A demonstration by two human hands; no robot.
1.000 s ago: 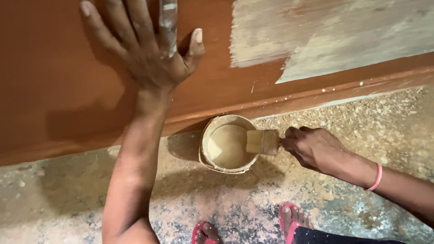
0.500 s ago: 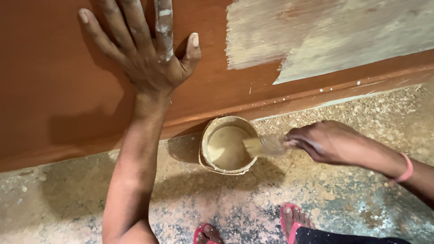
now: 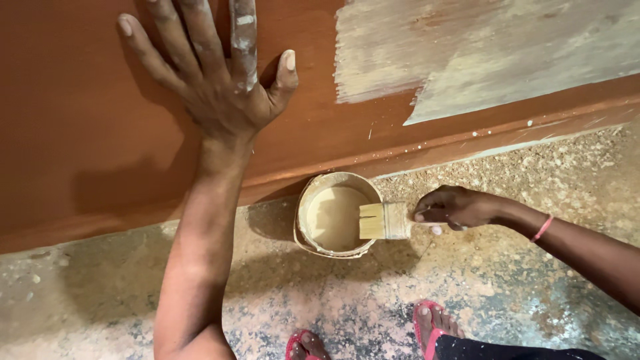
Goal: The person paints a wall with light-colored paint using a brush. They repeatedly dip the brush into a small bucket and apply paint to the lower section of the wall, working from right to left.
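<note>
Flat paintbrush (image 3: 385,221), pale bristles coated beige, pinched by its handle in the right hand (image 3: 460,208) and held over the rim of a round, paint-crusted tin (image 3: 335,215) of creamy liquid on speckled, gritty floor (image 3: 520,267). Left hand (image 3: 217,83), fingers splayed and paint-smeared, pressed flat on smooth reddish-brown board (image 3: 80,133), streaky whitish patch (image 3: 480,53) at upper right.

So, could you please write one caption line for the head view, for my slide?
Left hand flat on a brown wall; right hand holds a brush over a paint can.
</note>
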